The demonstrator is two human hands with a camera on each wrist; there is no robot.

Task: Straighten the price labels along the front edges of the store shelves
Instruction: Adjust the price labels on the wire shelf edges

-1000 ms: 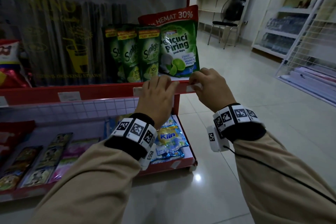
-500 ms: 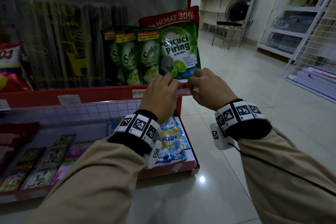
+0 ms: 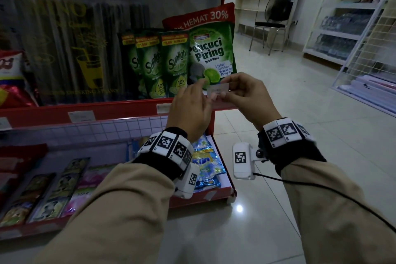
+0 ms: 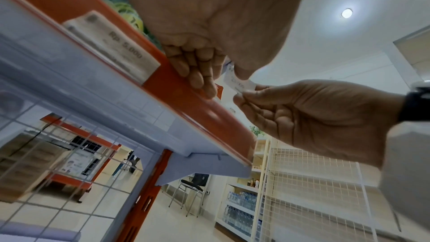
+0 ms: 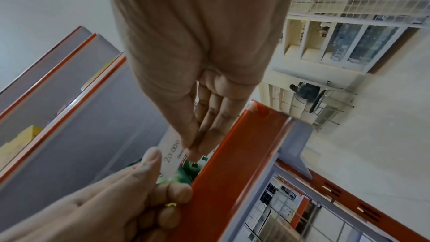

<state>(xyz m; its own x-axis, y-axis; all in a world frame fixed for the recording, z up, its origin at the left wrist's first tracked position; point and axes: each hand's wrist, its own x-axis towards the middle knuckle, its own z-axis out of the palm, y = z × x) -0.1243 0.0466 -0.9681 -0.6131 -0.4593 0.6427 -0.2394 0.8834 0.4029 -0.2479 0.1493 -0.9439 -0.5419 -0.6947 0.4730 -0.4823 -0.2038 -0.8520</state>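
A small white price label marked 20.000 is held up in front of the green dish soap pouches, just above the red shelf edge. My left hand pinches its left end. My right hand pinches its right end between thumb and fingers. In the left wrist view the label spans the gap between both hands, clear of the red edge. Another label reading Rp 5.000 sits on the edge strip to the left.
Green soap pouches and a larger refill pouch stand right behind the hands. One more label sits further left on the edge. A lower shelf holds sachets. White wire racks and a chair stand across the tiled aisle.
Both hands were at the right end of the red shelf edge with the label on the strip. They have risen, and the label is now off the edge, held between them.
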